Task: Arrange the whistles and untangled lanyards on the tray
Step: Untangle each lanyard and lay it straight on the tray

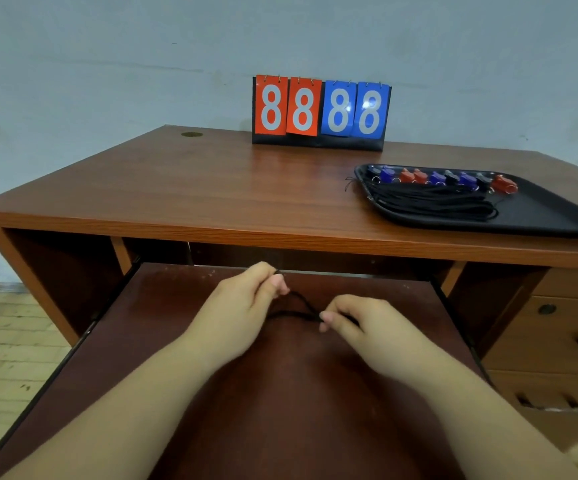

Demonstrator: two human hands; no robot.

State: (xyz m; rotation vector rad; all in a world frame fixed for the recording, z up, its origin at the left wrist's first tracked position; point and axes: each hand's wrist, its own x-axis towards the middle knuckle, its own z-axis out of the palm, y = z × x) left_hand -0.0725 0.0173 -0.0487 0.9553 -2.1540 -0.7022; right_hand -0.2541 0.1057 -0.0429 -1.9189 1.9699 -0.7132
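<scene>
A black lanyard is stretched between both hands above the pulled-out keyboard shelf. My left hand pinches one end of the cord, and my right hand pinches the other end; no whistle shows on this cord. On the desk at the right sits a black tray. Along its far side runs a row of several whistles in red, blue and black. A bundle of black lanyards lies in front of them, with a loose end hanging over the tray's left rim.
A flip scoreboard reading 8888 stands at the back of the wooden desk. Drawers are below the desk on the right. A cable hole is at the far left, with tiled floor beyond.
</scene>
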